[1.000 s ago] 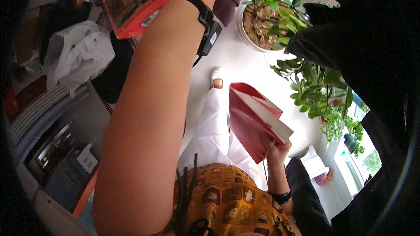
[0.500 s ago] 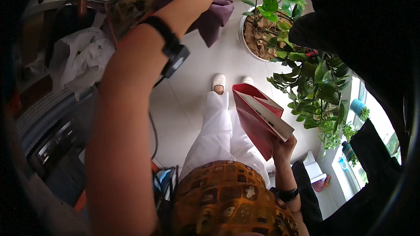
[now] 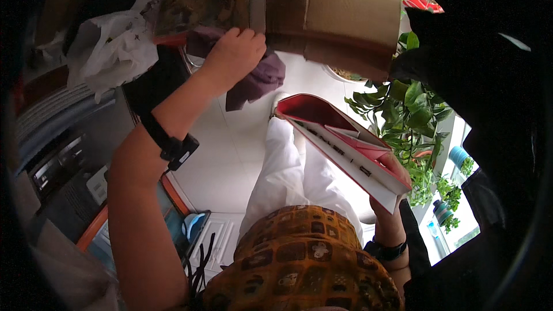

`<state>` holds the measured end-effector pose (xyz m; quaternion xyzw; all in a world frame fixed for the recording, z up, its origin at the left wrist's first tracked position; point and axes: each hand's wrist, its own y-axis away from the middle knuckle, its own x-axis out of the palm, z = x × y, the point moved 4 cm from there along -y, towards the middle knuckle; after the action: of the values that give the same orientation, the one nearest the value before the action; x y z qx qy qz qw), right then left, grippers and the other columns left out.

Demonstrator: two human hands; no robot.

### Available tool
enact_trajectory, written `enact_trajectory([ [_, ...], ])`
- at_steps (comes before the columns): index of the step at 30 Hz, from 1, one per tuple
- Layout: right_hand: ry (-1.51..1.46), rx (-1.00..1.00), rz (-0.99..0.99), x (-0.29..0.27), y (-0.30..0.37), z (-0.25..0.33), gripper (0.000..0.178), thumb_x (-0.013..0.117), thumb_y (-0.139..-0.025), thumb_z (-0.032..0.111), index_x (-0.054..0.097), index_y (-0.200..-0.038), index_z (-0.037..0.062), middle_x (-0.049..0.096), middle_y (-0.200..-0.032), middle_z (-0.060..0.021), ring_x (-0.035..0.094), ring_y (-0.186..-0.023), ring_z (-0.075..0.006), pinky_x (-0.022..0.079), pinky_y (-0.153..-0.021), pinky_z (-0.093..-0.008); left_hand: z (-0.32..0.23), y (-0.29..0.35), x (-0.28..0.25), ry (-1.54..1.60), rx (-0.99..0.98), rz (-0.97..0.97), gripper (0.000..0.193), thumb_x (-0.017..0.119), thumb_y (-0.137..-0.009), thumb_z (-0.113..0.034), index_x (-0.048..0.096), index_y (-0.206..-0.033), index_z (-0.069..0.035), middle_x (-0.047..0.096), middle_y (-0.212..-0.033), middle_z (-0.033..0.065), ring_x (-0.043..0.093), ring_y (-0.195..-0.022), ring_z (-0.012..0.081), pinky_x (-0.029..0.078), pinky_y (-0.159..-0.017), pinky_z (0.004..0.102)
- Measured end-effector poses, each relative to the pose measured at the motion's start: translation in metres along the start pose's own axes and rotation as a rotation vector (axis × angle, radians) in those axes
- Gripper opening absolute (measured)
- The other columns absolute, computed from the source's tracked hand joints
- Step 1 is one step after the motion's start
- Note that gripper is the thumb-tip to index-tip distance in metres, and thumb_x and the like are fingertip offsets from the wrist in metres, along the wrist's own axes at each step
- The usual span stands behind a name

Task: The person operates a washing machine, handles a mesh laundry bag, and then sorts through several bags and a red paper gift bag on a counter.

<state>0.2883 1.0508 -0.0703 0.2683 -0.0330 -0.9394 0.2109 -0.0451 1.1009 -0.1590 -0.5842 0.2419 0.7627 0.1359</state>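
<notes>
At the upper left, my left hand (image 3: 237,56) has its fingers curled over a crumpled purple cloth (image 3: 262,80). The cloth hangs down below the hand, beside the edge of a brown cardboard box (image 3: 345,20). Lower right, my right hand (image 3: 387,210) grips one end of a red and white paper bag (image 3: 328,152). This bag is flattened, and its mouth gapes to show a red inside and a white side with dark print. Part of the right hand's fingers is hidden behind the bag.
A clear-sided container (image 3: 199,3) with a yellow cord adjoins the box. White crumpled plastic bags (image 3: 112,49) lie at the left. Leafy plants (image 3: 412,109) stand at the right by a window (image 3: 461,236). My white trousers (image 3: 273,167) are below, over a pale tiled floor (image 3: 216,155).
My left hand has come nearer with the purple cloth. The paper bag has been raised and tilted, showing more of its mouth. The cardboard box has come further into view.
</notes>
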Motion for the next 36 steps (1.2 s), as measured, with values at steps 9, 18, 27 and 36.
enact_trajectory([
  [9, -0.453, 0.201, -0.014, 0.008, -0.004, 0.009, 0.028, 0.075, -0.080, 0.012, 0.064, -0.103, -0.0010, 0.068, -0.089, -0.0074, 0.063, -0.078, -0.0173, 0.050, -0.074, -0.0295, -0.053, 0.055, 0.050, 0.051, 0.152, -0.182, 0.006, 0.056, -0.078, -0.017, 0.061, -0.081, -0.016, 0.052, -0.091, -0.0018, 0.050, -0.083, 0.0172, 0.041, -0.079, 0.0298],
  [18, -0.775, 0.515, -0.141, 0.056, -0.048, -0.035, 0.023, 0.067, -0.087, 0.009, 0.062, -0.105, -0.0031, 0.068, -0.094, -0.0105, 0.065, -0.077, -0.0168, 0.054, -0.071, -0.0301, -0.037, 0.083, 0.081, -0.149, 0.260, 0.007, 0.014, 0.056, -0.078, -0.016, 0.061, -0.092, -0.017, 0.052, -0.098, -0.0033, 0.052, -0.088, 0.0175, 0.041, -0.085, 0.0309],
  [27, -0.910, 0.652, -0.137, 0.137, -0.097, -0.082, 0.025, 0.065, -0.087, 0.007, 0.058, -0.111, -0.0008, 0.067, -0.100, -0.0101, 0.065, -0.083, -0.0168, 0.054, -0.074, -0.0303, -0.019, 0.123, 0.098, -0.233, 0.062, 0.122, 0.025, 0.057, -0.077, -0.017, 0.062, -0.102, -0.015, 0.052, -0.104, -0.0050, 0.051, -0.087, 0.0158, 0.042, -0.078, 0.0292],
  [36, -0.817, 0.744, -0.157, 0.103, -0.015, -0.092, 0.028, 0.066, -0.085, 0.007, 0.058, -0.110, -0.0051, 0.067, -0.098, -0.0133, 0.066, -0.082, -0.0204, 0.055, -0.074, -0.0322, -0.037, 0.124, 0.103, -0.080, -0.145, 0.151, 0.062, 0.056, -0.081, -0.014, 0.042, -0.139, -0.027, 0.052, -0.122, -0.0028, 0.053, -0.083, 0.0162, 0.043, -0.075, 0.0309],
])
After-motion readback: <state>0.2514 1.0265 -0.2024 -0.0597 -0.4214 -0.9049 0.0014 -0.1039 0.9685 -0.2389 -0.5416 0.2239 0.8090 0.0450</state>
